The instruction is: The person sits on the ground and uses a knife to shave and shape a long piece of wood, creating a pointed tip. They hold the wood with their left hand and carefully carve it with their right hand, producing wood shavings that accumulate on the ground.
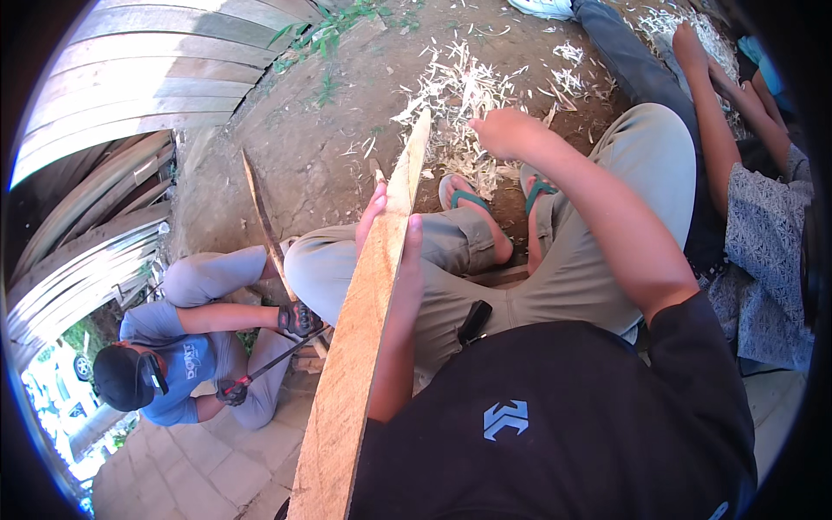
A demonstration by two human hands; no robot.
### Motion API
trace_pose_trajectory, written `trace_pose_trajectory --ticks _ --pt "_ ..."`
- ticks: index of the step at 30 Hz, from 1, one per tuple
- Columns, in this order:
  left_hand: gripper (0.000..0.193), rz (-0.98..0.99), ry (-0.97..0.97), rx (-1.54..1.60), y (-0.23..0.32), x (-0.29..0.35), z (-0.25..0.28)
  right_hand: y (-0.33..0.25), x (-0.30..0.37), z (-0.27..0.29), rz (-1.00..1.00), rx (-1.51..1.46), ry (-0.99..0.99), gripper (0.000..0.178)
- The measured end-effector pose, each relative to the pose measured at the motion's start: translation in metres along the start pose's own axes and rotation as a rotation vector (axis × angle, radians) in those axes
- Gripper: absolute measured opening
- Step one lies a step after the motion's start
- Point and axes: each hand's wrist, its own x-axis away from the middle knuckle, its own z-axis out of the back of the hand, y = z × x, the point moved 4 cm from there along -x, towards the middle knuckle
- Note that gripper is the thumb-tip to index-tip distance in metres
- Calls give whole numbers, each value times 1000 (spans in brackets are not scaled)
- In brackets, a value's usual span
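A long pale wooden plank [351, 364], its far end cut to a point, slants from the lower edge up past my left knee. My left hand [410, 251] grips it from beneath near the pointed end, with fingertips on one edge and the thumb on the other. My right hand [509, 134] is raised to the right of the tip, apart from the plank. Its fingers are curled closed, and whatever they may hold is hidden. Beyond the tip, a heap of curly wood shavings [464, 87] covers the dirt.
At left a person in a cap [130, 379] sits, black-gloved hands on a long dark tool [273, 362] with a red handle part. A thin stick [253, 191] leans near that person. At right sits another person [767, 225]. A plank wall [165, 61] stands upper left.
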Motion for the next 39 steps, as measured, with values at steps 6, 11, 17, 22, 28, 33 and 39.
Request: trace_pose_trajectory --ticks 6,11,17,22,28,33,39 --pt "51 66 22 -6 9 6 2 -38 1 -70 27 -891 -217 74" --pt "53 28 -15 0 16 13 6 -65 7 -108 -42 -1421 -248 63" --pt "55 11 -68 -103 41 28 17 -71 8 -100 29 -1479 -294 44" --pt "57 -31 -76 -85 51 47 28 -72 22 -99 36 -1428 -384 36" --pt "57 -219 -108 -96 73 63 38 -67 52 -98 52 -1364 -393 35" --pt "53 -310 -21 -43 76 81 41 -57 71 -122 -7 -1387 -375 34" --pt "43 -359 107 28 78 94 34 -43 84 -130 -38 -1334 -323 34"
